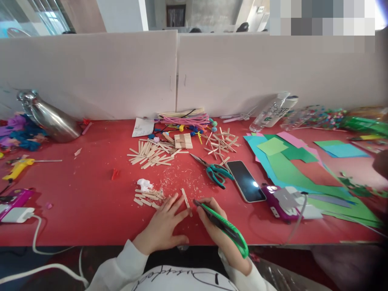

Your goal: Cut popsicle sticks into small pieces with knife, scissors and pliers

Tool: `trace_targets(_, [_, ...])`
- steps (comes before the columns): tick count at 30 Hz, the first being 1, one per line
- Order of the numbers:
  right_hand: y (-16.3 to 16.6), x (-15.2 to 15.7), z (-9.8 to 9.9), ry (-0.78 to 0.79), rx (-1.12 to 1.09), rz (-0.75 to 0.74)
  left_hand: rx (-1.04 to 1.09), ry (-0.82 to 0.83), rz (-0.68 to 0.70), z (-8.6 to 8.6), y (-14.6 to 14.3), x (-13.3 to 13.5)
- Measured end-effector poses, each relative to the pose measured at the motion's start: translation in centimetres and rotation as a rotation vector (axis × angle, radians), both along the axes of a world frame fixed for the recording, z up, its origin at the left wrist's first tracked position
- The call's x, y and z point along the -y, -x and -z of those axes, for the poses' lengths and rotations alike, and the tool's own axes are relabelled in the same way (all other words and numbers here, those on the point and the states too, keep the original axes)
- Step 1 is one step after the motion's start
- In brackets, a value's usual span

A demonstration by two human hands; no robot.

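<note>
My left hand (169,218) lies on the red table with its fingers spread, the fingertips touching one wooden craft stick (185,198). In my right hand (214,220) is a green utility knife (228,230), its dark tip close to the right side of that stick. Left of my fingers lies a small group of craft sticks (145,198) beside a crumpled white scrap (144,185). Wood shavings (178,178) are scattered just beyond my hands. Teal-handled pliers (216,171) rest open farther up, next to a phone (246,181).
Behind are piles of craft sticks (151,153) and pink pipe cleaners (184,120). Coloured paper (291,161) and a purple power strip (281,204) lie to the right. A steel jug (54,117) and a yellow glue gun (20,167) are at left. A white partition (91,76) borders the table.
</note>
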State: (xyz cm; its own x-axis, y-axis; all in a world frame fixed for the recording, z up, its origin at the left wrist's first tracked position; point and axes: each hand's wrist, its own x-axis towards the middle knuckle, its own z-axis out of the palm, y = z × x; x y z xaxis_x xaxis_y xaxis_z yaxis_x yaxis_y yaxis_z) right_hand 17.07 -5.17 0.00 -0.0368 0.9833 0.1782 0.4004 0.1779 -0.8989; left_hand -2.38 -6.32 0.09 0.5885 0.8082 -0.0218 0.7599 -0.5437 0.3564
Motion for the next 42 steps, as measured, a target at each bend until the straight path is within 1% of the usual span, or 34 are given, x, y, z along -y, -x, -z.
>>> trace_targets(4, [0.2, -0.4, -0.3, 0.025, 0.016, -0.031, -0.034, 0.029, 0.006, 0.4, -0.2, 0.2])
trace_targets(9, [0.3, -0.7, -0.7, 0.042, 0.014, -0.071, -0.058, 0.072, 0.02, 0.4, -0.4, 0.0])
trace_targets(14, [0.1, -0.8, -0.7, 0.041, -0.003, -0.135, -0.047, 0.064, 0.037, 0.2, -0.6, -0.3])
trace_targets(17, [0.2, -0.8, -0.6, 0.044, 0.008, -0.139, -0.04, 0.061, 0.032, 0.3, -0.6, -0.2])
trace_targets(23, [0.4, -1.1, 0.0, -0.009, 0.055, -0.13, -0.028, 0.053, 0.027, 0.5, -0.6, -0.2])
trace_targets(29, [0.3, -1.3, 0.7, -0.11, 0.131, -0.218, -0.018, 0.047, 0.033, 0.7, -0.5, -0.2])
trace_targets(32, [0.0, -1.2, 0.9, -0.14, 0.168, -0.238, -0.009, 0.043, 0.022, 0.9, -0.4, -0.2])
trace_targets(35, [-0.3, -1.2, 1.0, -0.146, 0.186, -0.247, -0.007, 0.048, 0.018, 0.9, -0.4, -0.1])
trace_targets(42, [-0.4, -1.4, 0.8, -0.112, 0.17, -0.268, -0.017, 0.084, 0.04, 0.4, -0.5, -0.4])
